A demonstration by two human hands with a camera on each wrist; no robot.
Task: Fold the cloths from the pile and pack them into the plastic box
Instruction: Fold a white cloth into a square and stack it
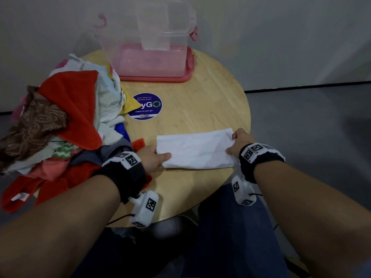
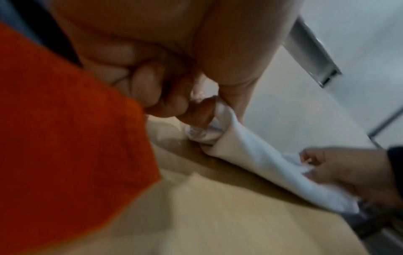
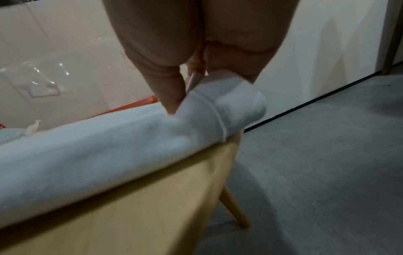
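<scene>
Each grip is clamped on an end of the folded white cloth [image 1: 197,149], pinched by the left hand [image 1: 153,158] and right hand [image 1: 239,142] on the worktop [image 1: 200,101].

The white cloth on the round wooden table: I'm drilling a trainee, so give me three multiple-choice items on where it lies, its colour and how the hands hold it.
1. Where does the folded white cloth lie on the round wooden table?
A. inside the clear plastic box
B. on the near part of the table, right of the pile
C. on the floor

2. What colour is the big cloth on top of the heap of mixed cloths?
A. red
B. green
C. black

3. How is the white cloth held?
A. by no hand
B. by the left hand only
C. by both hands, one at each end

Answers: 1 B, it lies before the person, while the clear plastic box with pink base stands at the far edge. 2 A, the red cloth tops the heap. 3 C, the left hand pinches one end and the right hand the other.
</scene>
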